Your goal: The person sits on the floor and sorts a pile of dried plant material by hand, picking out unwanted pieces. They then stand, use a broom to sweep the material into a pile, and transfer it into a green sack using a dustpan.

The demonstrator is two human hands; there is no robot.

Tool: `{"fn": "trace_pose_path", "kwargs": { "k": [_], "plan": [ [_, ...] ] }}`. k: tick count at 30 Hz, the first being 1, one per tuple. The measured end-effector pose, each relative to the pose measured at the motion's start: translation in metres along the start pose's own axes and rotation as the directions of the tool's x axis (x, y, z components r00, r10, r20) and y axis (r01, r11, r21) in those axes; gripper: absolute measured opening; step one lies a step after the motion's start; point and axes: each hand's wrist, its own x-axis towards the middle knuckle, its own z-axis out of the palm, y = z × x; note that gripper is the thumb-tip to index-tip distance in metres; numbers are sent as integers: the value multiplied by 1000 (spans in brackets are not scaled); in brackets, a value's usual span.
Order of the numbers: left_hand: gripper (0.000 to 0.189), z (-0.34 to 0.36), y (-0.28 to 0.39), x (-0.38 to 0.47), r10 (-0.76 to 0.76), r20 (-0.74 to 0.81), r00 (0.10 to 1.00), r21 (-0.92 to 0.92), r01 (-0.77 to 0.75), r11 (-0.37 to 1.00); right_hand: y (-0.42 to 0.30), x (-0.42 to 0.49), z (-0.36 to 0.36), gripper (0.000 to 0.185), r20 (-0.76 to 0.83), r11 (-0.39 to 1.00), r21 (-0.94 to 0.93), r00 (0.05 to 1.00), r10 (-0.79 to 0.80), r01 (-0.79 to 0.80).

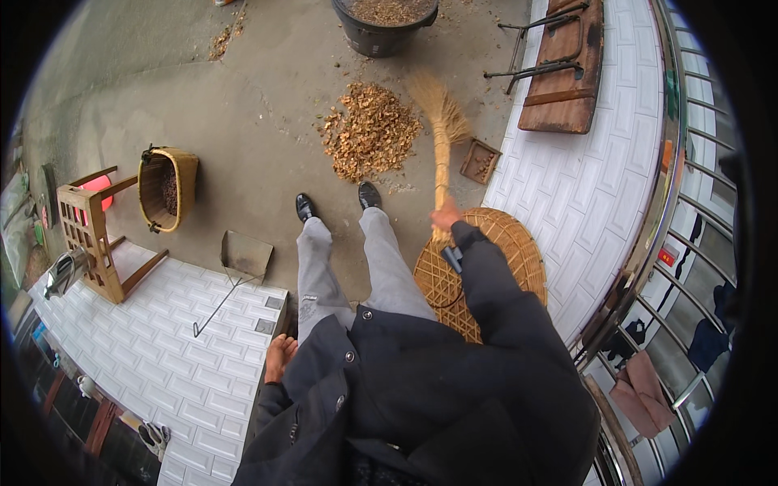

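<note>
My right hand grips the handle of a straw hand broom, whose blurred bristles fan out over the concrete floor. Left of the bristles lies a heap of dry brown husks or shells, just beyond my shoes. My left hand hangs beside my jacket with its fingers curled, and I cannot tell whether anything is in it. Below my right forearm a round woven bamboo basket is partly covered by the sleeve. Near the broom sits a small wooden tray with several small round pieces in it.
A black tub full of brown bits stands beyond the heap. To the left are a woven basket of dark nuts or seeds, a wooden stool on its side and a metal dustpan. A folding table leans at the tiled right side.
</note>
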Motion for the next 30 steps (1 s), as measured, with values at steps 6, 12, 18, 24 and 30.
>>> {"fn": "trace_pose_path", "kwargs": {
  "k": [6,12,18,24,30],
  "plan": [
    [45,-17,27,18,-1,58,998,57,-2,998,-5,-86,54,51,143,965,250,983,-115,77],
    [33,-47,94,61,-45,122,991,64,37,997,-20,-182,76,37,81,814,578,997,15,-60],
    [26,-101,199,106,15,176,984,113,-35,993,-69,-175,160,15,179,566,805,983,48,-175],
    [33,-163,288,113,104,200,974,63,-119,991,-123,-169,256,20,310,242,926,950,-51,-289],
    [32,-183,328,129,82,230,970,132,-114,985,-115,-253,272,17,173,379,911,985,12,-165]
  ]
}}
